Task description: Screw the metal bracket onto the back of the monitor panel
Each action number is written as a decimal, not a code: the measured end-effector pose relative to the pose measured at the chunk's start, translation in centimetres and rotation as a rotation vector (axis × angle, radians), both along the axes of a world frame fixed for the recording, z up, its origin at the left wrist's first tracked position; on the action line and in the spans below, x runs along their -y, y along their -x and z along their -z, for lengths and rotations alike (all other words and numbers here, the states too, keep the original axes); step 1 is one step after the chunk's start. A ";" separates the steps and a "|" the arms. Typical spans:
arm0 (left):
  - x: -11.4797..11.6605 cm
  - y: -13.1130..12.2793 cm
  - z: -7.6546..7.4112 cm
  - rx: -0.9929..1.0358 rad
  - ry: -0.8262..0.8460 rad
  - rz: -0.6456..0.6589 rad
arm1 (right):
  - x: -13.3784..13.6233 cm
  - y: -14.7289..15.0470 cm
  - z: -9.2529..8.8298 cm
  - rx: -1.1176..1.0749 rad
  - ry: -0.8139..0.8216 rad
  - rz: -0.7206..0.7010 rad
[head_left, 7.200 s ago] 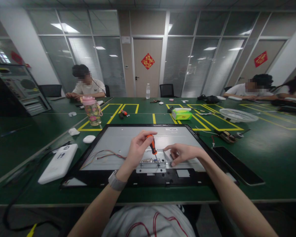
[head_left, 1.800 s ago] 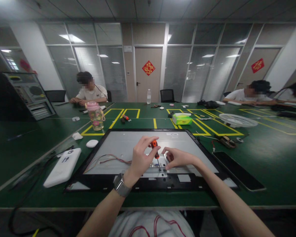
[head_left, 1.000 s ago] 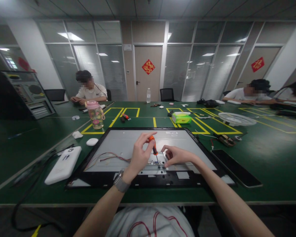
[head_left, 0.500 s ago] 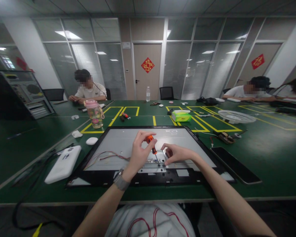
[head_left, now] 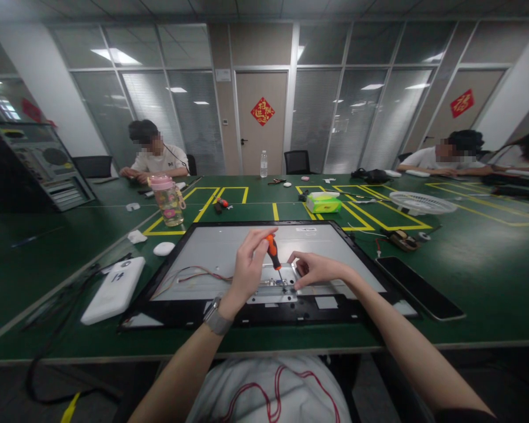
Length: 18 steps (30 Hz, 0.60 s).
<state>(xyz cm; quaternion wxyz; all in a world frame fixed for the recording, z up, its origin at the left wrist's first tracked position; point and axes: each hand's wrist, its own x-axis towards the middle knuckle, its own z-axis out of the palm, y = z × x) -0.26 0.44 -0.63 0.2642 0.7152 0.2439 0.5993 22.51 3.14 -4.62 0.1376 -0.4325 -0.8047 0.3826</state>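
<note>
An orange and black screwdriver (head_left: 273, 251) stands nearly upright in my left hand (head_left: 247, 264), its tip down on a small metal bracket with a circuit board (head_left: 278, 283). My right hand (head_left: 315, 270) is curled at the bracket's right edge, thumb and fingers on its metal. Both lie on the back of a flat display panel (head_left: 211, 247) with a black frame, flat on the green table. Thin red and dark wires (head_left: 198, 269) run left from the bracket across the panel. Whether a screw sits under the tip is too small to tell.
Left of the panel are a white power bank (head_left: 114, 291), a white case (head_left: 164, 249) and a pink-lidded bottle (head_left: 167, 200). At right lies a black phone (head_left: 418, 288). Beyond are a green tissue pack (head_left: 324, 202) and a white fan grille (head_left: 423, 202). People sit across the table.
The fingers of my left hand have opened out around the screwdriver handle, which now leans a little differently. My right hand keeps its place at the bracket. The view has shifted slightly.
</note>
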 end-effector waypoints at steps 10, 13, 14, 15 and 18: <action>-0.3 -0.4 0.1 0.061 0.053 -0.061 | 0.0 0.0 0.0 0.000 -0.007 -0.004; -0.1 -0.3 -0.1 0.063 0.111 0.018 | 0.0 0.0 0.0 -0.008 0.008 -0.005; 0.0 -0.2 -0.1 0.061 0.130 0.052 | 0.0 0.0 0.0 -0.008 0.011 -0.005; 0.0 -0.2 -0.2 0.057 0.140 0.077 | 0.1 0.0 0.0 -0.007 0.012 -0.005; 0.0 -0.2 -0.1 0.056 0.098 0.057 | 0.1 0.1 -0.1 -0.006 0.014 -0.002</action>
